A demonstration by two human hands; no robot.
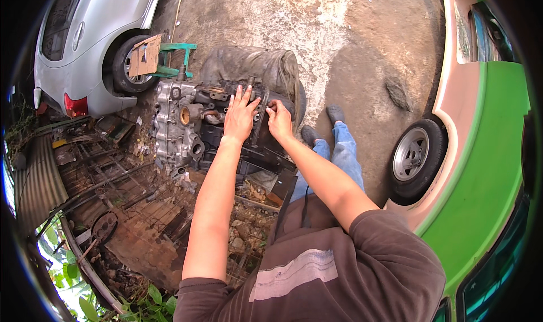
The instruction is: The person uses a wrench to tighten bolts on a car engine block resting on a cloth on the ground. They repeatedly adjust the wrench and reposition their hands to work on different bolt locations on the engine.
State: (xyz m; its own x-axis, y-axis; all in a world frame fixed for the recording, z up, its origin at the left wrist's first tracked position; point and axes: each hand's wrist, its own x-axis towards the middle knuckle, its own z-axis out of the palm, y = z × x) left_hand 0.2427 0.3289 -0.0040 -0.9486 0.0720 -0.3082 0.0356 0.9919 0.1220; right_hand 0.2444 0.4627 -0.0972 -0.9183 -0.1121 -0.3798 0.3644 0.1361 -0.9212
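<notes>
A greasy engine block (212, 135) lies in front of me, its silvery ribbed cover (168, 121) at the left end. My left hand (240, 118) rests flat on its top, fingers stretched out and apart. Close to its right, my right hand (279, 121) is closed in a pinch at the engine's right end, beside a dark upright flange. Whatever lies between those fingertips is too small to make out. A round opening with a tan rim (185, 115) shows on the engine, left of my left hand.
Behind the engine sits a dark, dirty covered bundle (249, 65). A green metal stand (186, 53) and cardboard piece (145, 56) are near a silver car (102, 45). Scrap and debris (141, 237) lie at left; a green and pink vehicle (481, 152) stands at right.
</notes>
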